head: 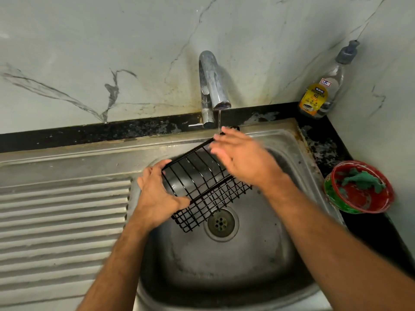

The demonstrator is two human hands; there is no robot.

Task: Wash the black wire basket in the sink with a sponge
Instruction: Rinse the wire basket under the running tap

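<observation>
The black wire basket (202,182) is held tilted over the steel sink (224,261), under a thin stream from the tap (212,86). My left hand (157,198) grips the basket's near left end, thumb over the wires. With straight, spread fingers, my right hand (242,158) lies on the basket's far upper edge, blurred by motion. It holds no sponge. A green sponge (361,180) lies in the red bowl (350,207) on the counter to the right.
A dishwash gel bottle (321,93) stands in the back right corner. The ribbed drainboard (60,232) is on the left. The drain (221,223) sits just below the basket. A black counter edge runs along the marble wall.
</observation>
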